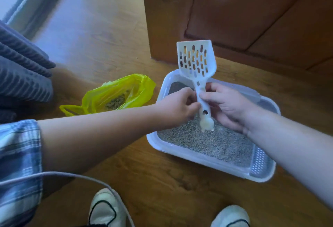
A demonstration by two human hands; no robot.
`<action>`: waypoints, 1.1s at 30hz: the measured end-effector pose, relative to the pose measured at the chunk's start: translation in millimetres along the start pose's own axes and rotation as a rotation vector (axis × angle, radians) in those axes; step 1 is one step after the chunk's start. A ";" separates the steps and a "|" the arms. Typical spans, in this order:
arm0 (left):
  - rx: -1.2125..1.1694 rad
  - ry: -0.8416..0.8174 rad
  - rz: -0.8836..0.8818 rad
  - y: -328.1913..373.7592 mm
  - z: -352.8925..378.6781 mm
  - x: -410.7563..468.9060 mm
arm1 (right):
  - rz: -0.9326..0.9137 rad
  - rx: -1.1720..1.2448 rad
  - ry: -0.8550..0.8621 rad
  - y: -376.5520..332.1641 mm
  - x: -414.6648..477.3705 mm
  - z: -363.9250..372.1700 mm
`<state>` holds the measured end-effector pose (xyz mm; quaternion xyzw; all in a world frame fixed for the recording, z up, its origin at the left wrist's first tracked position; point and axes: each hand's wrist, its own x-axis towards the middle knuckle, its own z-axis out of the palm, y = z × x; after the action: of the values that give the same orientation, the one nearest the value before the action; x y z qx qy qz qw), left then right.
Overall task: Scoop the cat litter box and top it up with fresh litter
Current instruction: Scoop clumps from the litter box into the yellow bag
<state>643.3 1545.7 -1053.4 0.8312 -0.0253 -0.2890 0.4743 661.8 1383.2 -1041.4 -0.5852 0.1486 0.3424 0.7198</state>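
Holding the white slotted scoop [196, 60] upright over the litter box [180, 152], blade up, handle end down just above the grey litter [207, 140]. Both hands are on the handle: left hand [177, 105] with fingers curled in and pinching its left side, right hand [225, 104] with thumb and fingertips pinching its right side. The blade is empty, nothing caught in the slots. The box sits on the wooden floor [162, 190] just beside a brown wooden door [252, 10]. The litter lies thick at the near end; at the far end a dark bare patch of the tray bottom shows, so the fill looks uneven and low. A yellow bag [117, 91] lies open on the floor near the box's left side, with grey-brown granules inside; whether these are scooped clumps or fresh supply cannot be told. Judgement: scooping is either about to start or between passes; no clumps are visible on the surface from here. Top-up appears not yet done, given the bare patch. Levelling is left too.
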 end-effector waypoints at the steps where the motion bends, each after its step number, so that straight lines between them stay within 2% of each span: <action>1: -0.079 -0.023 -0.024 3.9 6.2 4.4 | 0.010 0.040 0.006 2.8 -3.5 -5.5; 4: -0.150 -0.065 -0.071 12.2 22.7 12.2 | 0.035 0.030 0.069 10.7 -8.0 -22.6; 9: -0.153 -0.099 -0.114 13.1 39.7 21.9 | 0.086 -0.193 0.065 18.5 -11.4 -48.6; 11: 0.006 -0.102 -0.088 13.2 38.0 22.8 | 0.089 -0.336 0.065 14.2 -13.5 -59.9; 14: 0.223 -0.132 -0.099 10.6 27.3 24.8 | 0.045 -0.758 0.119 -1.0 -17.4 -86.8; 17: 0.374 -0.234 -0.148 7.6 14.8 25.4 | -0.054 -1.114 0.303 -5.4 -25.8 -121.2; 20: 0.573 -0.259 -0.134 1.6 11.5 27.8 | -0.195 -1.196 0.476 14.9 -44.0 -150.5; 22: 0.638 -0.268 -0.116 -2.2 14.0 29.4 | -0.222 -1.301 0.512 35.9 -54.5 -166.4; 27: 0.943 -0.242 0.073 -9.0 26.9 35.5 | -0.138 -1.502 0.519 78.7 -65.4 -185.8; 33: 1.115 -0.385 0.116 -19.1 39.9 50.1 | -0.007 -1.561 0.418 102.5 -62.1 -187.7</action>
<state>660.4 1509.5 -1106.8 0.8848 -0.3043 -0.3515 -0.0319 583.7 1194.4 -1130.0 -0.9715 -0.0034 0.2288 0.0621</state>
